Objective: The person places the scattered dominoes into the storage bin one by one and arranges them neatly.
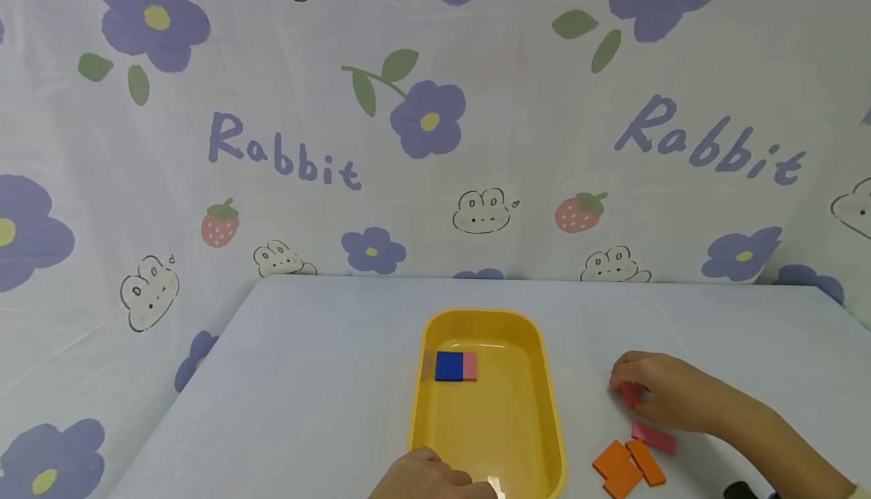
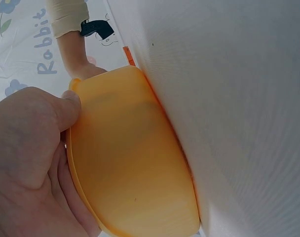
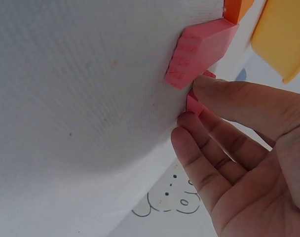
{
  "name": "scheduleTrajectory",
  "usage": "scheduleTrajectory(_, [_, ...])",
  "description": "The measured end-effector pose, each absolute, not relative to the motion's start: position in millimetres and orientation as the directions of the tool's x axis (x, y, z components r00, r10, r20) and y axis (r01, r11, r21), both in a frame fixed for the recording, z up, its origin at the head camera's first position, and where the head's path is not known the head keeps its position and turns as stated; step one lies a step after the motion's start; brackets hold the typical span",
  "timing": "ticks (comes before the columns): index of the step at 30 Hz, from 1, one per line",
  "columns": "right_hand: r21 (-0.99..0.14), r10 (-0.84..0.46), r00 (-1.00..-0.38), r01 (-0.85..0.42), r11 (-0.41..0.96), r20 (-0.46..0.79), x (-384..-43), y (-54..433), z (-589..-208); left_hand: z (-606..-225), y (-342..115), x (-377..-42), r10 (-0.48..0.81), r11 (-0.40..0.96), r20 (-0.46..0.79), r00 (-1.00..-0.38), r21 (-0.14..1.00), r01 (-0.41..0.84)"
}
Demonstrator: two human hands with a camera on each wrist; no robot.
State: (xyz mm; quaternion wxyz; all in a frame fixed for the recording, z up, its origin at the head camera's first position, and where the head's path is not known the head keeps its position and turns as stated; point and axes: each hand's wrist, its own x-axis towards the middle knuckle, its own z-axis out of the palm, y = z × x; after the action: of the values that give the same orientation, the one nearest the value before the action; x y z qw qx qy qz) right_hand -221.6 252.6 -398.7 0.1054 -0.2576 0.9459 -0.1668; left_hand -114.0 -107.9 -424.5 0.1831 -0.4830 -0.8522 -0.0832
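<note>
My left hand [image 1: 432,475] grips the near rim of a yellow plastic tray [image 1: 490,427], its thumb [image 2: 70,109] pressed on the rim in the left wrist view. Inside the tray, near its left wall, a dark blue square block [image 1: 449,367] lies beside a pink block [image 1: 470,367]. To the right of the tray, my right hand [image 1: 670,393] pinches a small red-pink block [image 1: 630,395] between thumb and fingertips, low at the table. The fingers partly cover that block. Close by lies a pink oblong block [image 1: 655,438].
Several orange blocks [image 1: 618,470] lie in a cluster right of the tray, near the pink oblong. The white table [image 1: 320,378] meets a cloth backdrop [image 1: 517,136] printed with flowers and rabbits. A dark object [image 1: 739,491] shows at the lower right edge.
</note>
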Motion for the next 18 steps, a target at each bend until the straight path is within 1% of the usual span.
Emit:
scheduleTrajectory(6, [-0.373, -0.546, -0.833, -0.48, 0.794, -0.092, -222.9, 254.0, -400.1, -424.5, -107.7, -113.7, 0.792, 0.525, 0.387, -0.473, -0.035, 0.85])
scheduleTrajectory(11, [-0.357, -0.566, -0.821, -0.509, 0.783, -0.072, -224.4, 255.8, -402.0, -425.0, -107.5, -113.8, 0.787, 0.525, 0.403, -0.467, -0.04, 0.85])
scheduleTrajectory(18, [-0.324, -0.566, -0.822, -0.519, 0.791, -0.065, -224.3, 254.3, -402.0, -425.4, -107.7, -114.4, 0.79, 0.517, 0.417, -0.45, -0.058, 0.854])
